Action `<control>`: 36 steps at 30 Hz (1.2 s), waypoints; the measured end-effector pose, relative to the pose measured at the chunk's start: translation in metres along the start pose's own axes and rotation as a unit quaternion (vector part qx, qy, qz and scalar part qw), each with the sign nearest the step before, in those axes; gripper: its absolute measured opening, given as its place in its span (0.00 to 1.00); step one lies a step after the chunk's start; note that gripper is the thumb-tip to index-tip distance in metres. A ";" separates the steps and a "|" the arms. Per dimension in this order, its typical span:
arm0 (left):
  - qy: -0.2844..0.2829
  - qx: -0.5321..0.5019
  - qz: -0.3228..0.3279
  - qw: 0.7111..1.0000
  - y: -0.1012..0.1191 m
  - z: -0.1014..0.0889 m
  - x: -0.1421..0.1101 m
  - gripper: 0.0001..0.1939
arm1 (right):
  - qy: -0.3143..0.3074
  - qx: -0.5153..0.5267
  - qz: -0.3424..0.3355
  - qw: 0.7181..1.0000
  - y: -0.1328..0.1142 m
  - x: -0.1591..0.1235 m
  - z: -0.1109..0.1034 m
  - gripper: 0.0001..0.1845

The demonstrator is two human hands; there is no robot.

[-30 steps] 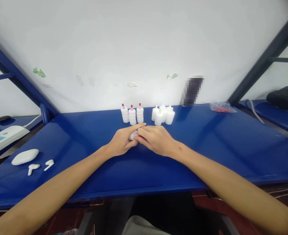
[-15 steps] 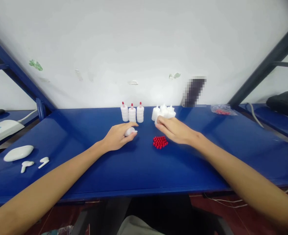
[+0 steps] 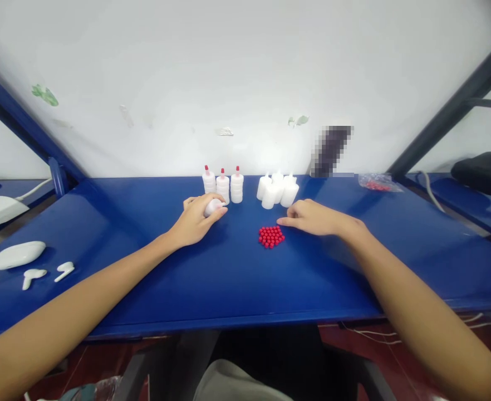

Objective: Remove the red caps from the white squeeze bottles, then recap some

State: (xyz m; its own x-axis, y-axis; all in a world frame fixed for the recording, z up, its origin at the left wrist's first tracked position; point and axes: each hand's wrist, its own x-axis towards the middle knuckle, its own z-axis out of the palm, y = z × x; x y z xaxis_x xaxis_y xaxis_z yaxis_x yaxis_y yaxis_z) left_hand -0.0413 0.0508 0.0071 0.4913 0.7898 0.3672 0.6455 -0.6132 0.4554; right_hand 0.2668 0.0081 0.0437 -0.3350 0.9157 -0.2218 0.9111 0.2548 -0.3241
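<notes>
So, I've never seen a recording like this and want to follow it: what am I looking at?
There's no machine: a person is working bare-handed, seen from a camera worn on their head, looking forward and down. The left hand holds a white bottle. The right hand is near small red caps; whether it holds anything is unclear. On the blue table stand three red-tipped bottles, with a group of white bottles to their right. White earbuds lie far left.

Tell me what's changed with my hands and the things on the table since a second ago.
Your right hand has come away from the white bottle and moved right, uncovering the red caps. Your left hand has shifted slightly left, still holding that bottle. The red-tipped bottles and all-white bottles stayed standing.
</notes>
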 end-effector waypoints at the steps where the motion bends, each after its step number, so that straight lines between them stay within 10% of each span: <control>1: 0.010 0.000 -0.005 1.000 0.000 0.001 0.000 0.20 | 0.001 -0.001 -0.001 1.000 0.000 0.000 0.000 0.26; 36: -0.075 0.004 0.038 0.996 0.006 -0.002 -0.002 0.21 | -0.020 0.152 -0.067 0.986 -0.006 -0.008 -0.005 0.03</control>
State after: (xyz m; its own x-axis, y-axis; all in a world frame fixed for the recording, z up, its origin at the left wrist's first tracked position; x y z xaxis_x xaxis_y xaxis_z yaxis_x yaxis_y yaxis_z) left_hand -0.0395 0.0459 0.0105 0.6204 0.7343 0.2756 0.6076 -0.6721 0.4231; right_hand 0.2648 0.0007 0.0522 -0.4614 0.8661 -0.1920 0.7464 0.2620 -0.6117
